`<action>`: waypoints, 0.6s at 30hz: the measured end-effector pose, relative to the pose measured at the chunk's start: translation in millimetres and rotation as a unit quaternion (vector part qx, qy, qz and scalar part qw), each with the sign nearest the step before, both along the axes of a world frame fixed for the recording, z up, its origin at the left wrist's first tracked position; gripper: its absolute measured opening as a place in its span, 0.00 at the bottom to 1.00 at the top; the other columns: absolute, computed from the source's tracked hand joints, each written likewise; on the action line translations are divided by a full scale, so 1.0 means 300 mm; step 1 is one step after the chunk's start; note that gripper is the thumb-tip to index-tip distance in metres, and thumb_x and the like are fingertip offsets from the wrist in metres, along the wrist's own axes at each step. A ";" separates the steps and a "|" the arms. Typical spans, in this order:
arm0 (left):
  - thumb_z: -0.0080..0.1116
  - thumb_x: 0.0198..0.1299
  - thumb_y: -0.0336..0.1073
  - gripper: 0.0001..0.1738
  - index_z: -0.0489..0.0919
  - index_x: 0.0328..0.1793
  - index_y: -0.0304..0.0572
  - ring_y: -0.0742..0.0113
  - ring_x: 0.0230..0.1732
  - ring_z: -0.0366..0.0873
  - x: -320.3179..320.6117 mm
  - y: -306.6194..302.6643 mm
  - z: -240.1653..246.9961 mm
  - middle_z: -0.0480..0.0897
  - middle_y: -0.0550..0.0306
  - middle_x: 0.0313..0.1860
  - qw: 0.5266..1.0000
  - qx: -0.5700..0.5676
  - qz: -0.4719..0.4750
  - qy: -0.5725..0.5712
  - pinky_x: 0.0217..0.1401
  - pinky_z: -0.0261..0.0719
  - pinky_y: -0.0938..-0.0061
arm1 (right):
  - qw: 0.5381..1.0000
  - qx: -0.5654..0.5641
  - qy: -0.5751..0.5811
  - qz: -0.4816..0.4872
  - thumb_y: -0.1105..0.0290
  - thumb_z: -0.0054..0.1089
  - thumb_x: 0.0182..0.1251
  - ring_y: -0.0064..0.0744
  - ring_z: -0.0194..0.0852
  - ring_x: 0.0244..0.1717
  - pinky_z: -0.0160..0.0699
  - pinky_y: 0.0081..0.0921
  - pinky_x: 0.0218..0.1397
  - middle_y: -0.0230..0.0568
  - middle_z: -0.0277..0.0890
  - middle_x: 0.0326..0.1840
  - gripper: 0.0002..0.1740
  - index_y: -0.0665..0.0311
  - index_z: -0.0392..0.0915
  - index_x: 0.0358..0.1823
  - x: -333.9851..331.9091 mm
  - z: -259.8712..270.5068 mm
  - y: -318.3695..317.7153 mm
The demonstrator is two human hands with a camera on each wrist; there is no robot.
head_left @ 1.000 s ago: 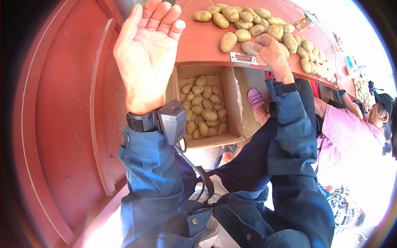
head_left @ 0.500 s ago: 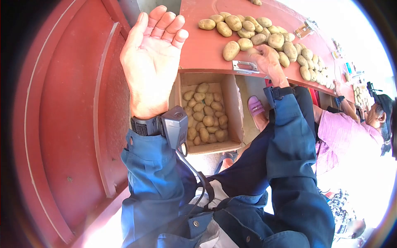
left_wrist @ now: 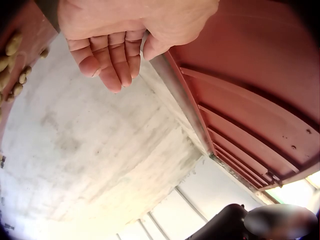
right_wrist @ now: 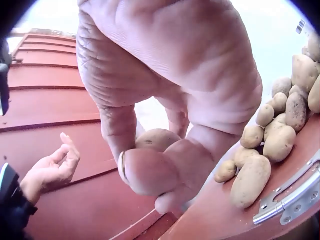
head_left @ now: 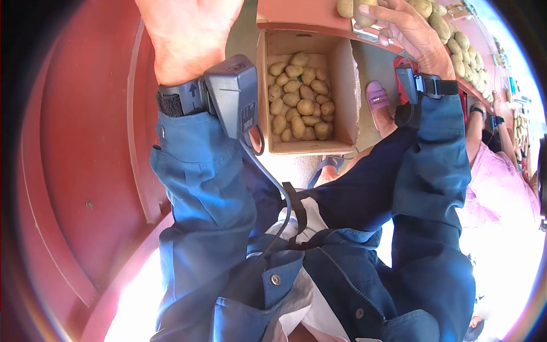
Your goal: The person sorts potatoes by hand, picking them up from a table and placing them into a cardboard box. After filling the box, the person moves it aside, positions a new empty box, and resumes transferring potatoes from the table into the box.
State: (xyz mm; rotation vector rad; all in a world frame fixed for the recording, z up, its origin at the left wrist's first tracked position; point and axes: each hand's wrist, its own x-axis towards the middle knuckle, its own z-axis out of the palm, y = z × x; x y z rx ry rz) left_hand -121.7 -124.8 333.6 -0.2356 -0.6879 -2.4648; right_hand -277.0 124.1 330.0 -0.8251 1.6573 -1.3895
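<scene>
Right wrist view: the right hand (right_wrist: pixel 170 100) wraps thumb and fingers round one potato (right_wrist: pixel 157 138) beside the red table (right_wrist: pixel 205 222). The left hand (left_wrist: pixel 125 30) is raised, fingers relaxed, empty. Recommended grip: firm, not crushing, since the cardboard box (head_left: pixel 346 85) lies below the table edge.

Left side: tall red metal panel (head_left: pixel 85 171) with raised ribs running along it; paint dull, a few small marks. A grey metal strip edges it where it meets a pale, stained concrete wall (left_wrist: pixel 85 150). Beyond the wall, pale framed panels (left_wrist: pixel 200 205); cannot tell whether glass or sheeting.

Front: long red table (right_wrist: pixel 220 222), same paint as the panel, with a bright steel hinge (right_wrist: pixel 287 202) screwed at its edge. Pale concrete floor (head_left: pixel 302 165) beneath it.

Light: strong daylight, washed out to white at lower left and far right.
</scene>
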 end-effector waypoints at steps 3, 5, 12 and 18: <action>0.57 0.77 0.39 0.13 0.80 0.55 0.37 0.62 0.55 0.79 0.001 -0.004 -0.007 0.82 0.57 0.49 1.000 -0.001 -0.012 0.009 0.58 0.77 0.64 | 0.997 0.057 0.045 -0.022 0.69 0.61 0.72 0.16 0.72 0.30 0.68 0.13 0.28 0.32 0.79 0.35 0.07 0.61 0.76 0.46 0.048 0.006 -0.023; 0.56 0.77 0.39 0.13 0.80 0.55 0.37 0.62 0.55 0.79 0.001 -0.008 -0.012 0.81 0.57 0.50 1.000 -0.008 -0.018 0.015 0.58 0.77 0.64 | 0.996 0.068 0.051 0.027 0.69 0.64 0.71 0.17 0.73 0.31 0.68 0.14 0.29 0.31 0.79 0.34 0.08 0.61 0.77 0.47 0.041 -0.006 -0.026; 0.56 0.77 0.40 0.12 0.81 0.54 0.38 0.62 0.54 0.80 0.009 0.011 -0.012 0.82 0.57 0.49 1.000 -0.019 -0.013 0.011 0.57 0.77 0.64 | 0.957 0.211 0.163 0.113 0.53 0.68 0.70 0.21 0.81 0.44 0.74 0.20 0.38 0.35 0.86 0.49 0.30 0.61 0.76 0.68 0.096 -0.170 -0.032; 0.58 0.76 0.41 0.12 0.84 0.50 0.40 0.64 0.49 0.83 0.018 0.053 0.012 0.86 0.58 0.45 1.000 0.009 0.023 -0.019 0.54 0.80 0.67 | 0.937 0.249 0.238 0.067 0.56 0.66 0.71 0.31 0.83 0.35 0.81 0.31 0.43 0.41 0.84 0.37 0.23 0.69 0.84 0.54 0.023 -0.208 -0.003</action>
